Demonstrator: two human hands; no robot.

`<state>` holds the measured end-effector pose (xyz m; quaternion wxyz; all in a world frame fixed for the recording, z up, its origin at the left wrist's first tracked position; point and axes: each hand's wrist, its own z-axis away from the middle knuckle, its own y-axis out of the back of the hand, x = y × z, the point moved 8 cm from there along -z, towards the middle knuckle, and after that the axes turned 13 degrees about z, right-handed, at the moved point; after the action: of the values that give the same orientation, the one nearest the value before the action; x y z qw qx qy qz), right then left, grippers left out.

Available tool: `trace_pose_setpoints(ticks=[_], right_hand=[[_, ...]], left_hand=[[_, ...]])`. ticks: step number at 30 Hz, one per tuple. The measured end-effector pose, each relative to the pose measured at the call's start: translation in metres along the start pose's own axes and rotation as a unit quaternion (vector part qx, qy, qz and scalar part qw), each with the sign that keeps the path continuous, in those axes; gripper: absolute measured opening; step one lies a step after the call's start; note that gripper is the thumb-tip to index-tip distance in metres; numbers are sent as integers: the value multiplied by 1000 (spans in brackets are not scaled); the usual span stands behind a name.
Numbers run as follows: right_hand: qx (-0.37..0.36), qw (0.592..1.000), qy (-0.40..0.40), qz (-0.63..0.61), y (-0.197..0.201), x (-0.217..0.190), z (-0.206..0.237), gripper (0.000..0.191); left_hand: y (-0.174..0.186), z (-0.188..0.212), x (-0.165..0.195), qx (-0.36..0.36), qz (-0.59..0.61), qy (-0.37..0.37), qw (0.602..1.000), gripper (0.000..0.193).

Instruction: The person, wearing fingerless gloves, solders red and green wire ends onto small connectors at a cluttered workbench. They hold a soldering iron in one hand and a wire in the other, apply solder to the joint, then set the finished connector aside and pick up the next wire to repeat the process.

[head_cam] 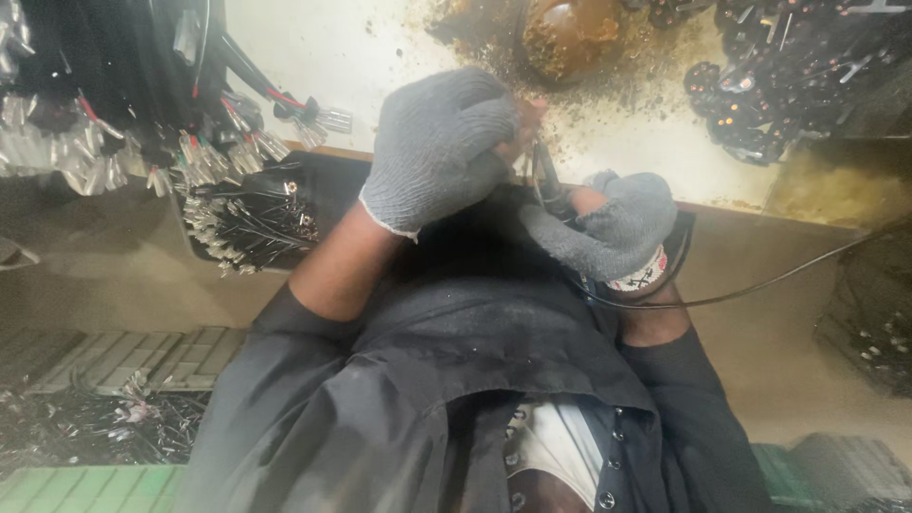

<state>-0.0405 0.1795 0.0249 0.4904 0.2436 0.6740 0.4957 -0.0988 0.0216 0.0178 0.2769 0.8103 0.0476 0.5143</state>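
My left hand (435, 147), in a grey knit glove, is closed in a fist with a bare fingertip showing at its right side. It pinches the upper end of a thin bunch of black wires (545, 176). Just below and to the right, my right hand (616, 230), also in a grey glove, is curled around the same bunch. A single black wire (779, 278) trails from under the right hand toward the right edge. Both hands are held close over the edge of a stained white bench (380, 57). What the fingers hide of the wire ends cannot be seen.
Bundles of wires with clear end sleeves (228, 152) hang at the left, over a black tray (249, 223) holding more wire ends. A brown, crusted round pot (570, 33) sits at the top centre. A heap of small black parts (798, 76) lies top right.
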Motion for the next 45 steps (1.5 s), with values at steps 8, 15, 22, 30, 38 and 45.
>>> trace_pose_setpoints(ticks=[8, 15, 22, 30, 38, 45], right_hand=[[69, 994, 74, -44, 9, -3, 11, 8], [86, 994, 66, -35, 5, 4, 23, 14], [118, 980, -75, -144, 10, 19, 37, 21], [164, 887, -256, -347, -3, 53, 41, 24], [128, 965, -216, -70, -19, 51, 7, 28], [124, 977, -143, -95, -2, 26, -6, 31]], left_hand=[[-8, 4, -2, -26, 5, -6, 1000, 7], [-11, 4, -2, -31, 16, -3, 999, 6], [3, 8, 7, 47, 34, -70, 996, 9], [-15, 17, 14, -68, -29, -126, 989, 24], [-22, 15, 8, -139, -80, -55, 986, 25], [94, 38, -2, 58, -515, -36, 855, 6]])
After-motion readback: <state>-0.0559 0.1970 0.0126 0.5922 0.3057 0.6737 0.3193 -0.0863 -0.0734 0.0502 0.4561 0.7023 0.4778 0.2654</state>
